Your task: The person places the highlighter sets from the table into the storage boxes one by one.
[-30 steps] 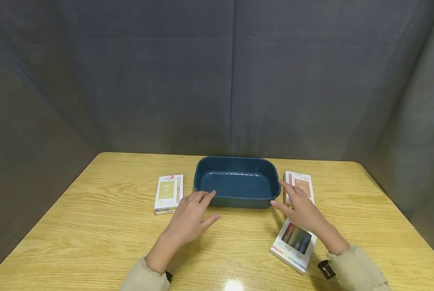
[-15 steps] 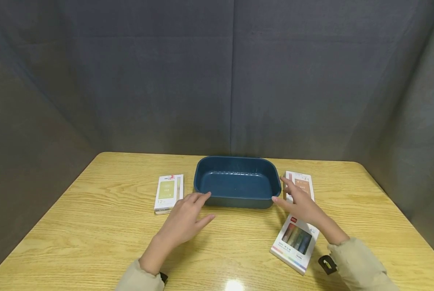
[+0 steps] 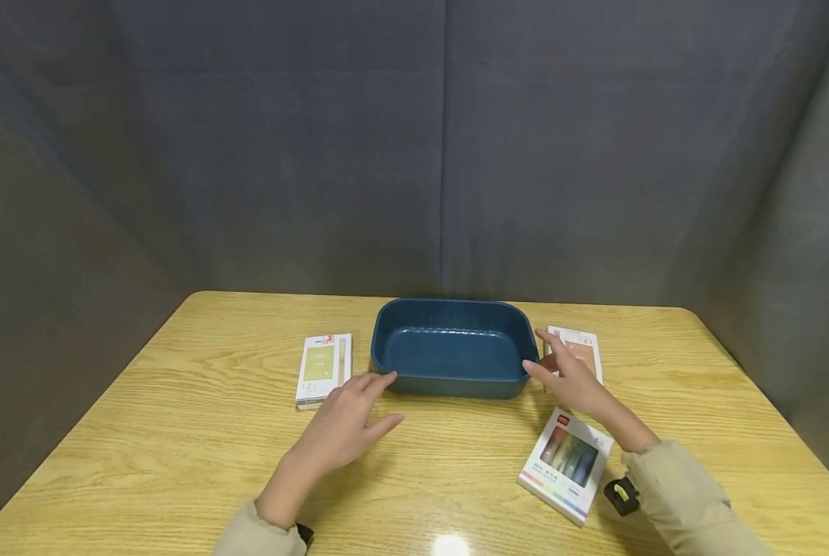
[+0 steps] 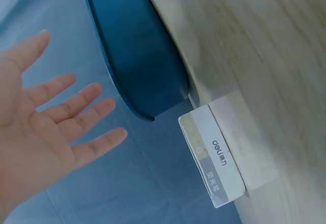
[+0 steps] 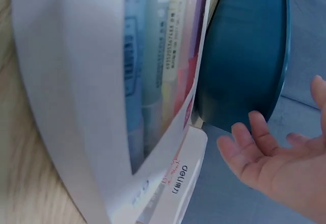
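Observation:
A dark blue rectangular bin [image 3: 456, 388] stands toward the back of the wooden table. My left hand [image 3: 341, 421] hovers before its front left corner, fingers spread and holding nothing. In the left wrist view the palm and straight fingers are apart from the bin. My right hand [image 3: 575, 386] is at the bin's right end, thumb tip right at the rim, fingers loosely bent. Below that hand lies a white windowed box of highlighters [image 3: 548, 488], its coloured pens showing in the right wrist view. Partly behind the right hand is a white and orange box [image 3: 584, 351].
Left of the bin lies a white and yellow-green box [image 3: 320, 371]; the left wrist view shows its printed end [image 4: 216, 155]. Dark grey curtains [image 3: 303, 170] stand behind the table and on both sides. The table's wooden top [image 3: 178, 432] extends along the front.
My left hand has drawn back slightly left and toward me. My right hand has shifted a little, uncovering more of the highlighter box. The bin and boxes stay practically in place.

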A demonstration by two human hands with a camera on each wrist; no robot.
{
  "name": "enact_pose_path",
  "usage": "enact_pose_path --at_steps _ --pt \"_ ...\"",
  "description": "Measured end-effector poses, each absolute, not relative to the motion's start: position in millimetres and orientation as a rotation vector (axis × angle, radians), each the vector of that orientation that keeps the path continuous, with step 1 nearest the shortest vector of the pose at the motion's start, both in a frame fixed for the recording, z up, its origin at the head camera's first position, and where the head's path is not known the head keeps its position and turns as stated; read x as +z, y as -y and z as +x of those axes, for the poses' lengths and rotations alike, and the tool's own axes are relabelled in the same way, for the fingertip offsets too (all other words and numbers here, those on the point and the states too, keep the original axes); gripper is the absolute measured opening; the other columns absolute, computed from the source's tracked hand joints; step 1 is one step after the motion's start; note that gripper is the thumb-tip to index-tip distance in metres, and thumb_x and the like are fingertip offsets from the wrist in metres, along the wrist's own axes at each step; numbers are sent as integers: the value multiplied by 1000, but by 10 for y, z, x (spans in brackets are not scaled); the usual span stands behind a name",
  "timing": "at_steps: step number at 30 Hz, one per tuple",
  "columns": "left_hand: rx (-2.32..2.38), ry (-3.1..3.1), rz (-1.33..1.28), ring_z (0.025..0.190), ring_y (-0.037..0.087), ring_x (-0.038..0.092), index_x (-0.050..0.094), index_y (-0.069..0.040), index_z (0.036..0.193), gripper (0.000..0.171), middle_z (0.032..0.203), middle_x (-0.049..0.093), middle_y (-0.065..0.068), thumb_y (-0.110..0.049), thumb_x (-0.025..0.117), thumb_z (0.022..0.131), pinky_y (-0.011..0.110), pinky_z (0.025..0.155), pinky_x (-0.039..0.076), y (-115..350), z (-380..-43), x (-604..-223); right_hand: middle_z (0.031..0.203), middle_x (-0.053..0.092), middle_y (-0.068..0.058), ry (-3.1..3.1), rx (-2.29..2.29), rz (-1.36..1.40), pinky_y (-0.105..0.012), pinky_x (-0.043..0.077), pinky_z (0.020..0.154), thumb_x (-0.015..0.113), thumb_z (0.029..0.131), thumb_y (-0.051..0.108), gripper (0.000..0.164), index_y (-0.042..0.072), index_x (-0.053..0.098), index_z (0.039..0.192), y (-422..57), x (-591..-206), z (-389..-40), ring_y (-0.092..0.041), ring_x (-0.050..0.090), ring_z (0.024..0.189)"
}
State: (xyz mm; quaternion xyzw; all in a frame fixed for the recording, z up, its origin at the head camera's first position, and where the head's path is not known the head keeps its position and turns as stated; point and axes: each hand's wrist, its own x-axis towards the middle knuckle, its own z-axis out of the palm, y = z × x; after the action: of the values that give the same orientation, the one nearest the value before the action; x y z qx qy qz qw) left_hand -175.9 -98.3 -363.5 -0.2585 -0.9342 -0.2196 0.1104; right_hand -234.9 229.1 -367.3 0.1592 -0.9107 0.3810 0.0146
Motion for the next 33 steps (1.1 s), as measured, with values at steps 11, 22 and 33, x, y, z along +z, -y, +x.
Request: enact_pose_path --at_steps 11,22,33 --pt "-802 2796 -718 116 29 43 46 -7 130 54 126 47 15 -33 60 85 44 93 35 1094 -1738 -3540 87 57 -23 2787 1345 456 -37 45 57 50 92 13 56 -9 21 136 -2310 -3702 -2419 -34 53 70" --pt "-913 2808 -705 116 27 43 46 -6 130 52 126 48 10 -31 59 86 43 91 37 1207 -1761 -3518 76 50 -18 2750 1620 389 -32 42 54 47 92 3 52 -10 21 135 -2300 -3766 -2465 -22 45 59" --pt "-966 2837 -627 120 32 38 46 -5 129 51 129 45 13 -33 57 87 47 94 32 1331 -1835 -3574 76 51 -14 2700 1839 417 -30 47 59 49 92 10 56 -7 21 137 -2380 -3942 -2615 -18 50 65"
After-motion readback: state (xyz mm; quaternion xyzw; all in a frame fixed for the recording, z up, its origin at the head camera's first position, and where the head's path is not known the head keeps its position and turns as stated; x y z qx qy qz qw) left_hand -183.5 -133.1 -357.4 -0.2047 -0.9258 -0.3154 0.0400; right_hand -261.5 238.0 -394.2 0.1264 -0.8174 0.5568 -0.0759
